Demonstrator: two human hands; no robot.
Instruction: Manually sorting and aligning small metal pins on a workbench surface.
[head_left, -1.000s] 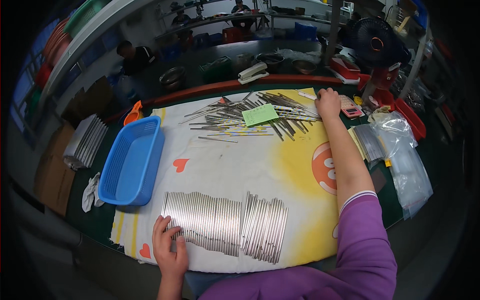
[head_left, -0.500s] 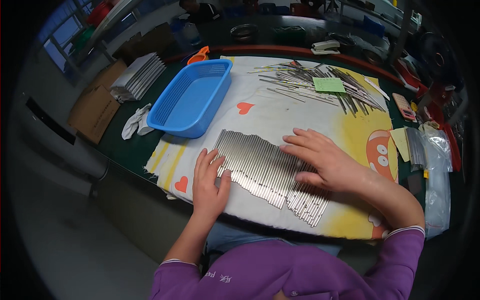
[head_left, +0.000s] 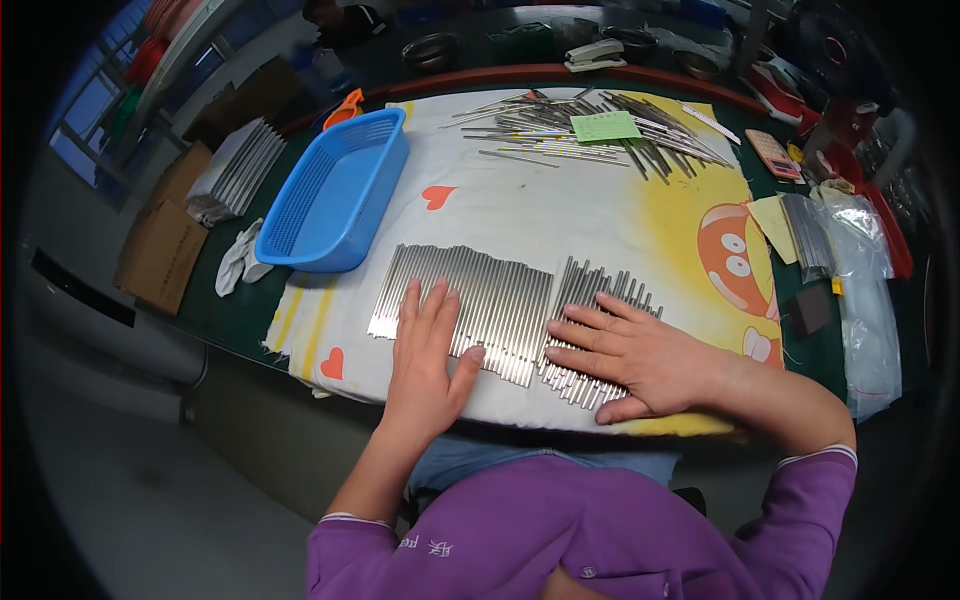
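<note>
A wide row of thin silvery metal rods [head_left: 490, 310] lies side by side on the padded cloth in front of me. To its right, past a narrow gap, is a smaller group of rods [head_left: 575, 385] with uneven ends. My left hand [head_left: 430, 345] rests flat on the wide row, fingers spread. Laid across the smaller group is my right hand [head_left: 635, 355], its fingers stretched out and its palm hiding part of those rods. Neither hand grips anything.
A blue plastic basket [head_left: 335, 195] stands at the left. At the back lies a loose heap of rods [head_left: 560, 135] with a green note [head_left: 606, 126] on it. White gloves [head_left: 240, 260], a calculator [head_left: 773, 155] and clear plastic bags [head_left: 855, 290] lie around the cloth.
The smaller group of rods now stands apart from the wide row, with a gap between. My right hand has lowered onto that group; my left hand has moved onto the wide row.
</note>
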